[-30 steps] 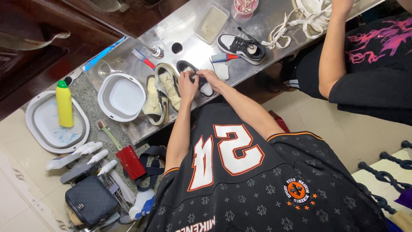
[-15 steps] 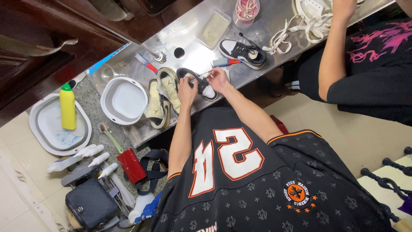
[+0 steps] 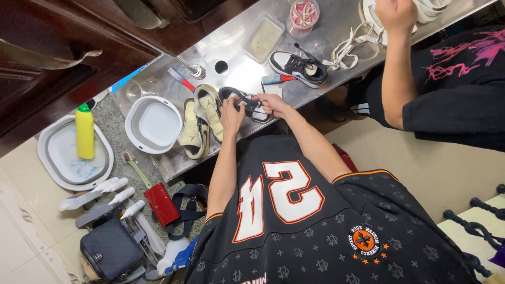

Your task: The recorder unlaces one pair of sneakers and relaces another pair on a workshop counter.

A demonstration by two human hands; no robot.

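Observation:
My left hand and my right hand meet over a black and white sneaker lying on the metal counter. Both hands grip its black laces, pulling them between the fingers. Just left of my left hand lie two worn cream sneakers, side by side. A second black and white sneaker sits further back on the counter, with a blue and red brush beside it.
A white basin stands left of the cream sneakers. A yellow bottle stands in a grey basin. Spray bottles, a red pouch and a black bag lie below. Another person's hand works at the top right.
My right hand has come in to join my left on the sneaker, and both now hold its laces. The view has shifted slightly.

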